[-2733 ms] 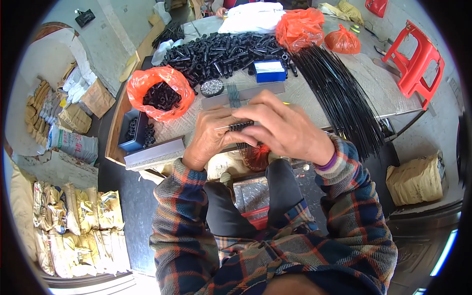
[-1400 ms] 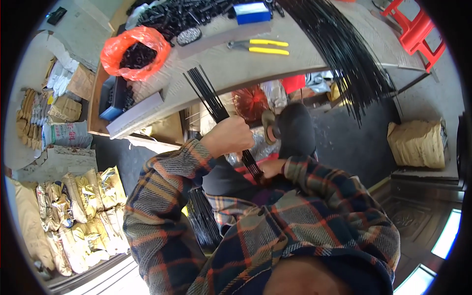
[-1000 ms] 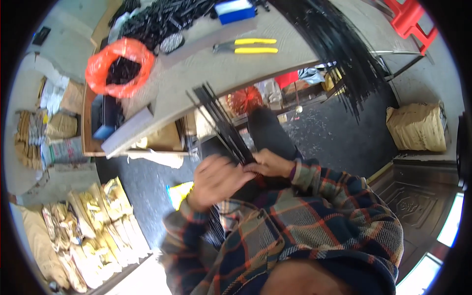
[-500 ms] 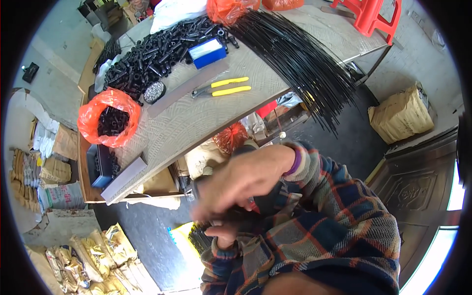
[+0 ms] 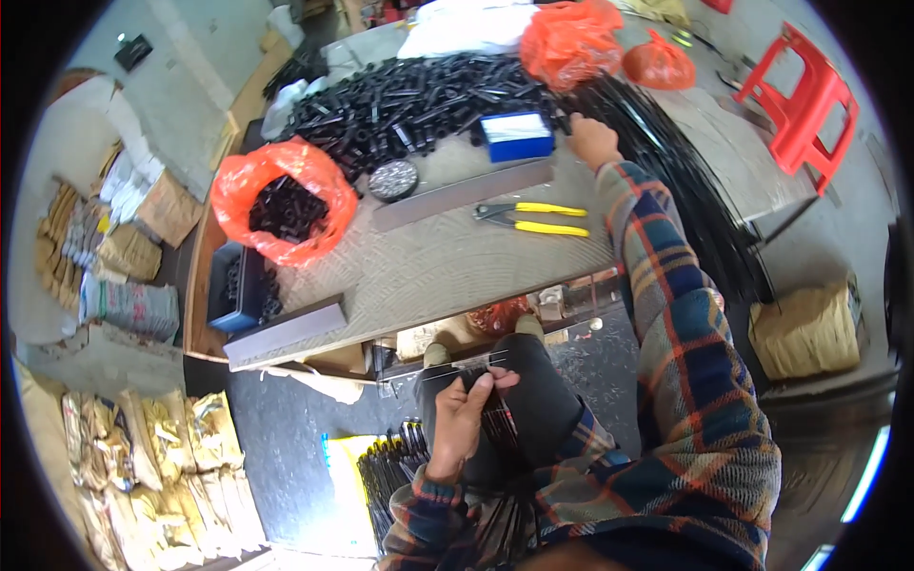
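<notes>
Over my lap, my left hand (image 5: pixel 461 414) is closed, thumb and fingers pinching the ends of several thin black rods (image 5: pixel 502 426). Fine wire-like tips stick out past its fingers. My right hand (image 5: pixel 595 143) is stretched far across the table, its fingers curled at the edge where a heap of short black tubes (image 5: pixel 409 100) meets a long bundle of black rods (image 5: pixel 666 143). What those fingers grip is too small to make out. Just left of it stands a blue box (image 5: pixel 519 147) with pale contents. Yellow-handled pliers (image 5: pixel 547 228) lie nearer me.
An orange plastic bag (image 5: pixel 328 224) of black pieces sits at the table's left, near a round tin (image 5: pixel 392 179) and a metal strip (image 5: pixel 457 196). A red stool (image 5: pixel 795 105) stands at the far right. More black rods (image 5: pixel 390 476) rest on the floor by my left forearm.
My right hand has left my lap and reached up and forward to the far side of the table. My left hand stays low over my lap. The view has shifted, showing more of the table's far side.
</notes>
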Demonstrator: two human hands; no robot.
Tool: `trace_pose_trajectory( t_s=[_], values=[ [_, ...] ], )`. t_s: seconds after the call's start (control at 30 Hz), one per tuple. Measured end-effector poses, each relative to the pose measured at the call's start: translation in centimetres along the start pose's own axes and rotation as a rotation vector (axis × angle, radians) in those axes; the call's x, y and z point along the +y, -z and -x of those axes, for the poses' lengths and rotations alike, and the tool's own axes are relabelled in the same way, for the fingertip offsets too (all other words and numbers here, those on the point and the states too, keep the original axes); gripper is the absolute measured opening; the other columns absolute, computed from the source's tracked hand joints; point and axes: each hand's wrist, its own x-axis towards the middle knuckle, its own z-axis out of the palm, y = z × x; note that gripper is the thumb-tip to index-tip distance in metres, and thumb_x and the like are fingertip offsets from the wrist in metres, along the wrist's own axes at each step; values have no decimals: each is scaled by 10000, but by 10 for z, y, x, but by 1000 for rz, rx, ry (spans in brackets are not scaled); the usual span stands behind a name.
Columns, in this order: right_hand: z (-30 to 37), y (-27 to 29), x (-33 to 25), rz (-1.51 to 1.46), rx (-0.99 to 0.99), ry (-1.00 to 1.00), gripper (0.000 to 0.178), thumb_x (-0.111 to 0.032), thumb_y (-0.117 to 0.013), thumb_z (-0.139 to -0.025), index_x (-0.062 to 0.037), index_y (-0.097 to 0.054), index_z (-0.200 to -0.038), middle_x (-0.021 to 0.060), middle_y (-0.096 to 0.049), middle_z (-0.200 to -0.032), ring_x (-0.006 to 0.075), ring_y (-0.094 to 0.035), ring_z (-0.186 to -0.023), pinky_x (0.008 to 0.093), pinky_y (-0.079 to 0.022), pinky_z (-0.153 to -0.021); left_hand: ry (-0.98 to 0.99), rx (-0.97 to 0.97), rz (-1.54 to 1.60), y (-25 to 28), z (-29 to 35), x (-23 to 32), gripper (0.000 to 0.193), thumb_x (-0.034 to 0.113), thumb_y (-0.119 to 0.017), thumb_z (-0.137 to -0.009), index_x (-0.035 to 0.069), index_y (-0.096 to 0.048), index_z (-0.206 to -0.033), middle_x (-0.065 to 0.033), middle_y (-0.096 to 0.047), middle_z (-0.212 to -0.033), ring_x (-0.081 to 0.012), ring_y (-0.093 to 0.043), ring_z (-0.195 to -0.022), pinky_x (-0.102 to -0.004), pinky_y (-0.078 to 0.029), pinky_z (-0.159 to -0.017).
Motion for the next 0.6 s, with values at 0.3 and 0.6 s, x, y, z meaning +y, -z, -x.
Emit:
trace_pose_trajectory(
  t_s=[0.3, 0.6],
  values=[
    [7, 92, -11, -781, 254, 157, 180, -164, -560, -811, -77, -653, -939, 95, -641, -851, 182, -612, -730, 301, -469, -646, -88, 93, 106, 0, 1, -7, 186, 193, -453, -940, 20, -520, -919, -42, -542, -699, -88, -489, -584, -214, -410, -552],
    [119, 92, -222, -1089, -285, 733, 184, -157, -655, -796, -28, -530, -837, 31, -538, -768, 97, -542, -745, 252, -438, -644, -89, 95, 170, 15, -2, -6, 173, 169, -445, -940, 14, -513, -903, -29, -521, -691, -85, -462, -579, -214, -394, -538]
  ],
)
